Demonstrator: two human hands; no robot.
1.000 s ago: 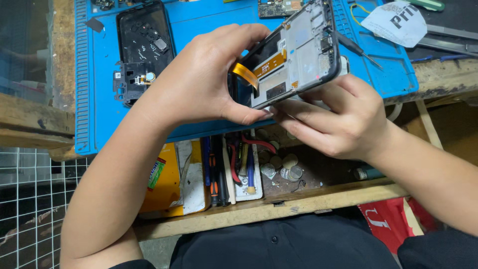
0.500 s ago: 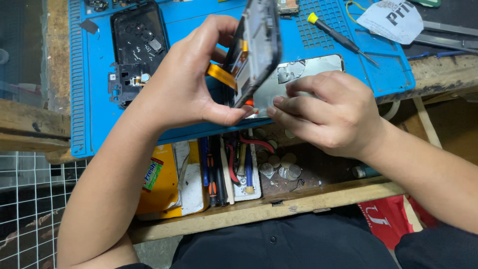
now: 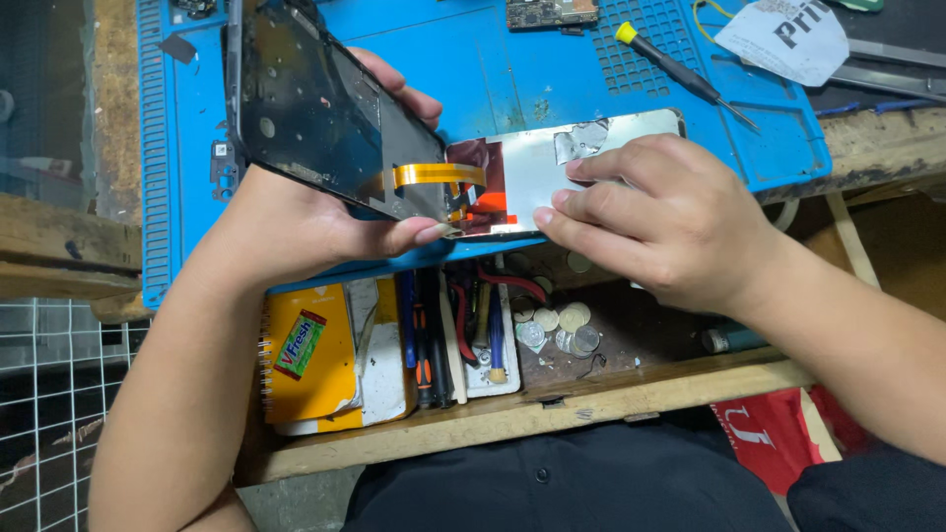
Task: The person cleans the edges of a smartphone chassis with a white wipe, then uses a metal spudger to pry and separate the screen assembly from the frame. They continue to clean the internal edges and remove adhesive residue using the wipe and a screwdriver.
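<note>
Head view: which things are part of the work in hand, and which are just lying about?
In hand:
left hand holding the black phone frame
orange ribbon cable
right hand pressing the silver screen panel

Lying about:
yellow-handled screwdriver
circuit board
coins
yellow notebook
blue mat

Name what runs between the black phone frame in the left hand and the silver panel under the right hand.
In the head view, an orange flex ribbon bridges the black phone frame and the silver panel.

Both forearms are bare, with no sleeves showing, above a black buttoned garment [image 3: 552,483].
</note>
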